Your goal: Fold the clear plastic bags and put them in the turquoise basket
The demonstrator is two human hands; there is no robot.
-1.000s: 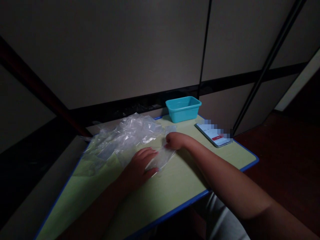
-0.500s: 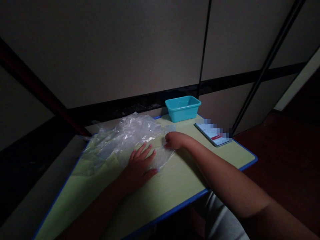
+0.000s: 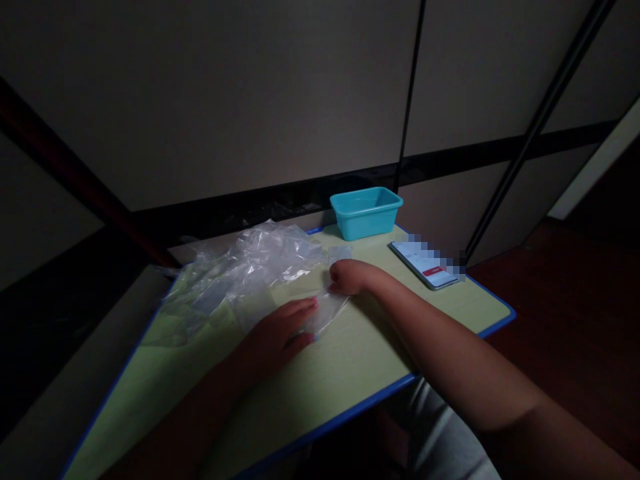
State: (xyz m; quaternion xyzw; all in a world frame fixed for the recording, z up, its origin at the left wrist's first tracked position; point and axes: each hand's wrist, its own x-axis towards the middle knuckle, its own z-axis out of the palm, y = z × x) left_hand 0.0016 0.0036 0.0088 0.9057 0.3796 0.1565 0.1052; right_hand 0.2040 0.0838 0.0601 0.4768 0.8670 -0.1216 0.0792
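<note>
A flat, clear plastic bag (image 3: pixel 327 312) lies on the pale green tabletop. My right hand (image 3: pixel 349 277) is curled closed at its far right edge, and the plastic runs in under the fingers. Over the near side of the same bag rests my left hand (image 3: pixel 283 327), its fingers stretched out side by side and the thumb apart from them. A crumpled heap of clear plastic bags (image 3: pixel 255 260) spreads just beyond my left hand. Past my right hand, a small translucent piece of plastic (image 3: pixel 340 253) sticks out.
A turquoise plastic basket (image 3: pixel 367 217) stands at the table's back edge. To its right lies a phone (image 3: pixel 425 265) with its screen lit. The table (image 3: pixel 320 400) has a blue rim, and panelled doors (image 3: pixel 270 100) rise right behind it.
My left hand's spread fingers have drawn together and turned toward the right, nearer my right hand. My right hand has stayed closed at the same edge of the bag.
</note>
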